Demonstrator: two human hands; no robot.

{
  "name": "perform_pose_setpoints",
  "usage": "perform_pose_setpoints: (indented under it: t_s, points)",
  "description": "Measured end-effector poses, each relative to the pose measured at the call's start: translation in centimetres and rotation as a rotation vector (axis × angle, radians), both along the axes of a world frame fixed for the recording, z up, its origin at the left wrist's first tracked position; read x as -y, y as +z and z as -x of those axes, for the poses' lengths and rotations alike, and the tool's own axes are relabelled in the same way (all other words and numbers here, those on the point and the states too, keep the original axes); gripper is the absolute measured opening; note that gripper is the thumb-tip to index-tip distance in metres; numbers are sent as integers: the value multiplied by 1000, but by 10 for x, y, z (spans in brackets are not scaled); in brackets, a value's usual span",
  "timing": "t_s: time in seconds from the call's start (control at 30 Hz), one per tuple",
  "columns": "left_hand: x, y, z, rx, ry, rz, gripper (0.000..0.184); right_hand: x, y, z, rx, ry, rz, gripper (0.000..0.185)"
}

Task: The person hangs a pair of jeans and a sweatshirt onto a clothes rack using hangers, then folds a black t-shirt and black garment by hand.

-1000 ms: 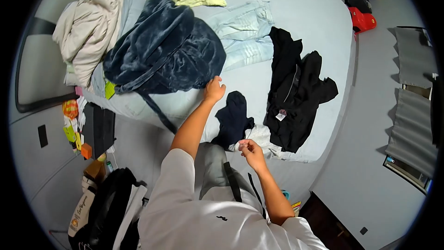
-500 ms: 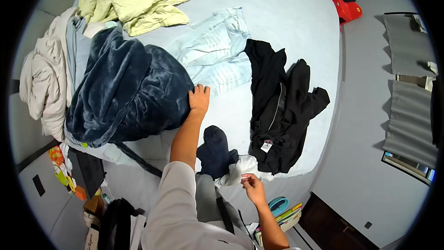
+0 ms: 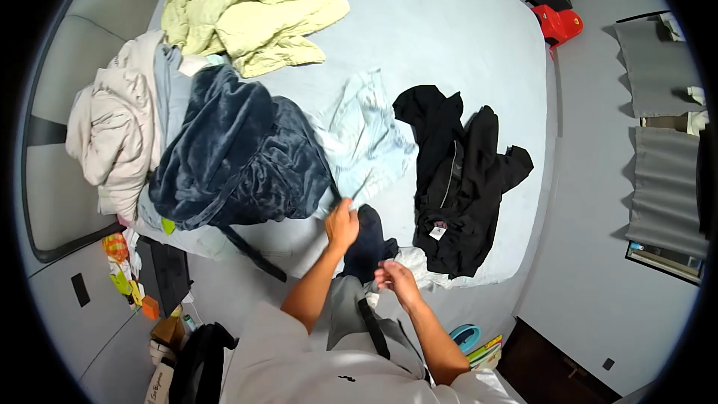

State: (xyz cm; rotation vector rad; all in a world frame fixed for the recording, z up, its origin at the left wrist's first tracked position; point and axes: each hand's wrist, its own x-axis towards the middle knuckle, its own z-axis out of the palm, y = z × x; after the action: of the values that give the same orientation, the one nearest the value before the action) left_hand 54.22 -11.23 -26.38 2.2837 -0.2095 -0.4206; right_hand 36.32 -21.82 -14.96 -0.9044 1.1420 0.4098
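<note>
My left hand (image 3: pixel 342 226) is closed on the near edge of the light blue jeans (image 3: pixel 370 142), which stretch away from it, creased and partly blurred. A dark strip beside the navy plush robe (image 3: pixel 243 153) runs down to this hand; whether the fingers hold it too, I cannot tell. My right hand (image 3: pixel 398 283) hovers in front of my body with loosely bent fingers and nothing visible in them. Near it lie a dark navy garment (image 3: pixel 365 243) and a white garment (image 3: pixel 420 265). Black clothing (image 3: pixel 471 187) with a zip and a white tag is spread to the right.
A pale yellow-green quilted piece (image 3: pixel 254 15) lies at the far left of the bed (image 3: pixel 441 22). Beige folded cloth (image 3: pixel 116 123) is heaped against the headboard (image 3: pixel 56 179). A red object (image 3: pixel 557 26) stands beyond the bed's far right edge.
My left hand has come off the robe's side, nearer my body, and taken hold of the jeans, whose near end is drawn toward me and bunched. My right hand has shifted slightly left and up.
</note>
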Motion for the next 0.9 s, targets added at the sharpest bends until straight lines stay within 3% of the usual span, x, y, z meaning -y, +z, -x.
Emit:
perform_pose_setpoints:
  t_s: [0.13, 0.17, 0.2, 0.27, 0.3, 0.4, 0.5, 0.57, 0.63, 0.7, 0.8, 0.9]
  points:
    - [-28, 70, 43, 3, 81, 138, 20, -8, -7, -26, 27, -209, -377, 74]
    - [-34, 74, 55, 53, -5, 175, 20, -11, 0, -32, 77, -241, -462, 81]
    - [-37, 106, 57, -159, 35, 232, 20, -13, 4, -41, 135, -266, -548, 88]
    - [-52, 143, 74, -82, -37, 387, 19, -18, -19, -37, 241, -390, -723, 96]
    - [-56, 159, 83, -75, -96, 416, 18, -26, 15, -55, 148, -504, -621, 92]
    - [-73, 227, 115, 10, -164, 585, 14, -23, -5, -49, 341, -511, -607, 79]
    - [-84, 283, 152, 20, -287, 661, 10, -31, 18, -52, 472, -333, -629, 56]
    - [-83, 316, 178, 36, -416, 700, 9, -34, 31, -50, 535, -81, -332, 54]
    - [-81, 332, 204, 60, -515, 693, 11, -42, 75, -53, 565, -2, -341, 58]
    - [-82, 352, 225, 47, -604, 660, 13, -49, 109, -50, 585, -92, -732, 62]
    - [-91, 381, 260, -60, -682, 606, 18, -60, 200, -22, 862, -10, -1076, 68]
    - [-122, 434, 289, -153, -752, 691, 25, -73, 267, 19, 959, 4, -1149, 80]
